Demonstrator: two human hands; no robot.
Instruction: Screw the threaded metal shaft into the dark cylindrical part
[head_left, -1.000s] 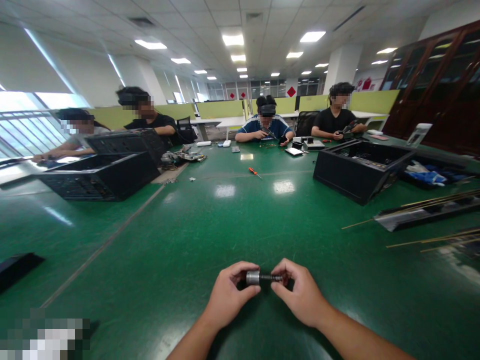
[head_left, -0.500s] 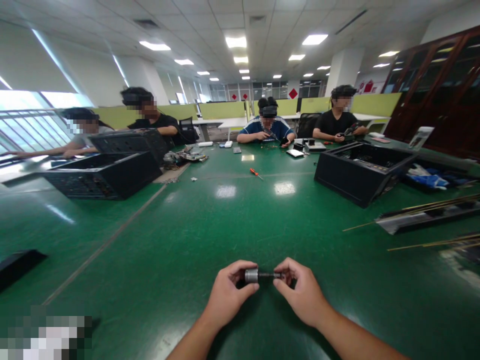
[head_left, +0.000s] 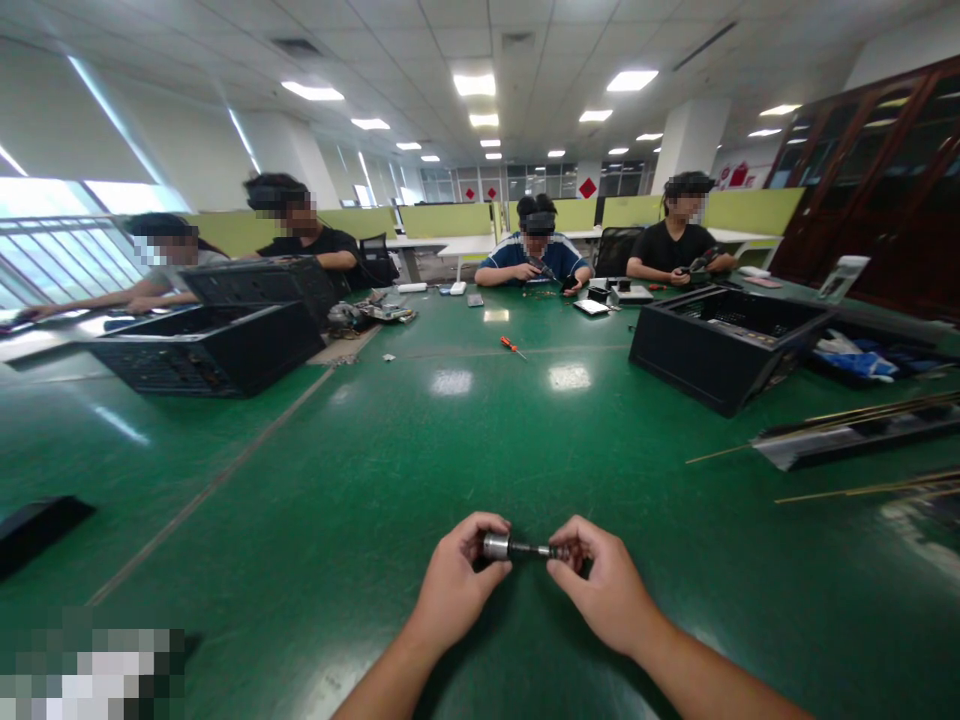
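Low over the green table, a silver metal cylinder with a thin dark shaft [head_left: 525,549] is held level between my two hands. My left hand [head_left: 461,575] curls around the cylinder end, index finger above it and thumb below. The fingertips of my right hand [head_left: 600,580] pinch the far end of the shaft, and that end is partly hidden by them. A dark collar shows where the shaft meets the cylinder, and a shiny band sits close to the right fingertips. The tool's exact kind cannot be made out.
An orange-handled screwdriver [head_left: 512,346] lies farther up the green table [head_left: 450,450]. Black computer cases stand at the left [head_left: 210,350] and right [head_left: 720,350]. Thin brass-coloured rods [head_left: 825,415] jut in from the right. Several co-workers sit around the far side.
The cylinder has shifted slightly left into my left hand and turned a little. More of the shaft, with its dark collar and shiny band, now shows between my hands.
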